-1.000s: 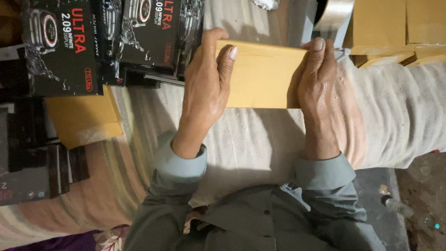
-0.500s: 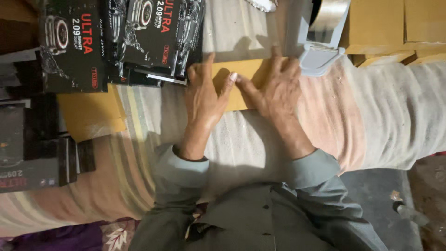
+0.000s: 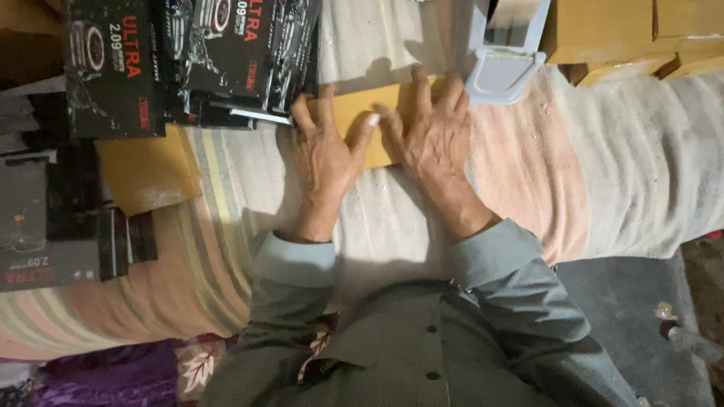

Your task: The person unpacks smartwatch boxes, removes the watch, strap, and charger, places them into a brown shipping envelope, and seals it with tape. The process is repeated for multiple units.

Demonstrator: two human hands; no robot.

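A yellow-brown paper envelope (image 3: 360,113) lies flat on the striped cloth (image 3: 528,173). My left hand (image 3: 326,154) rests palm down on its left part, fingers spread, thumb pointing right. My right hand (image 3: 436,136) lies palm down on its right part, fingers stretched toward the far edge. Both hands press on the envelope and hide most of it. Neither hand grips anything.
A grey tape dispenser (image 3: 501,53) stands just beyond my right hand. Black glossy packets (image 3: 226,53) lie at the far left, with more dark packets (image 3: 45,226) at the left edge. Another yellow envelope (image 3: 147,169) lies left. Cardboard boxes (image 3: 633,34) sit at the far right.
The envelope was held up between both hands a second ago. It now lies on the cloth, farther from me, with both hands flat on top of it.
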